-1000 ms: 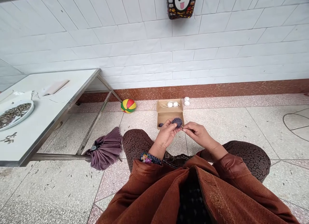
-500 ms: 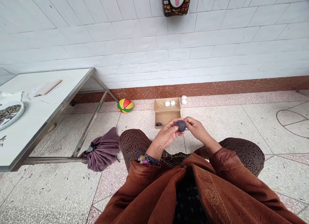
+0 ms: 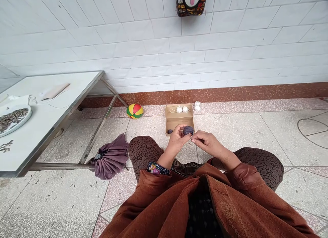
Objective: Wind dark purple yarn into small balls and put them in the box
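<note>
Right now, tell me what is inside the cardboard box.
A dark ball lies in the near left corner of the box; two white balls rest in its open lid. The left hand and the yarn ball it holds cover the near right part, hiding anything there.

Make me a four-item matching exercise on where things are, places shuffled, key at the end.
1. Larger dark yarn ball
2. Red, yellow and green ball
3. Black basket
4. Plate

A. Against the tiled wall
B. On the table
C. In the left hand
D. On the floor

Pairs: 1-C, 2-D, 3-A, 4-B
</note>
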`<state>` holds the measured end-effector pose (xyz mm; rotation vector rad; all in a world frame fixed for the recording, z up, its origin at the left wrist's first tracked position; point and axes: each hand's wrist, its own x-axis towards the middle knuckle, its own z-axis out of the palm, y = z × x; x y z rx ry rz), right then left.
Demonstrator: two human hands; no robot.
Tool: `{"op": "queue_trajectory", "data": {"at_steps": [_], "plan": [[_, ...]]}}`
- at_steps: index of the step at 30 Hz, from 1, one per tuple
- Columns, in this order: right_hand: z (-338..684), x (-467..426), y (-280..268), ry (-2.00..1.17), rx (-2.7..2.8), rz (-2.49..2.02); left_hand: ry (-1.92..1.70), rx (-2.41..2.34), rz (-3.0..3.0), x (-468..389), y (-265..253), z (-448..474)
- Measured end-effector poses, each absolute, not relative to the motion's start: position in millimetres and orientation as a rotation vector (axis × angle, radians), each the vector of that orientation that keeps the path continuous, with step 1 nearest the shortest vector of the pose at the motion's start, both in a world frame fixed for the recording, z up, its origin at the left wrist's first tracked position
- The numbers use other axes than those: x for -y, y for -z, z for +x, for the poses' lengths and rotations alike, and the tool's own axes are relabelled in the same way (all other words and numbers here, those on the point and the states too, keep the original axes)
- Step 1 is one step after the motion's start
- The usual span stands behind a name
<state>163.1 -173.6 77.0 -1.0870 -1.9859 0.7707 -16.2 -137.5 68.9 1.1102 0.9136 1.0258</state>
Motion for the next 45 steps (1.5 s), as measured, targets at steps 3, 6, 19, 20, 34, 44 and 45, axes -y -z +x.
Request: {"op": "queue_trajectory", "data": {"at_steps": [3, 6, 19, 20, 34, 44, 45], "plan": [[168.1, 167.3, -87.7, -0.697, 1.968, -1.094, -0.985, -0.924, 1.198, 139.8, -69.7, -12.7], [174.9, 158.8, -90.5, -0.664, 1.891, -1.137, -0.893, -0.859, 1.233, 144.3, -71.7, -9.8], [168.7, 159.9, -36.7, -0.82, 1.571, -1.325, -0.9, -0.694, 0.98, 147.1, -67.0, -10.6], [166.6, 161.7, -34.7, -0.8, 1.602, -1.326, -0.933, -0.746, 0.968, 145.6, -66.1, -10.9], [177.1, 151.3, -86.7, -0.792, 1.924, -1.059, -0.875, -0.937, 1.207, 143.0, -64.2, -12.7], [181.6, 151.9, -60.3, -0.626, 1.78, -1.13, -0.717, -0.767, 1.082, 152.3, -63.8, -10.6], [181.7, 153.7, -61.4, -0.601, 1.784, -1.128, -0.721, -0.774, 1.073, 152.6, -64.5, -10.2]]}}
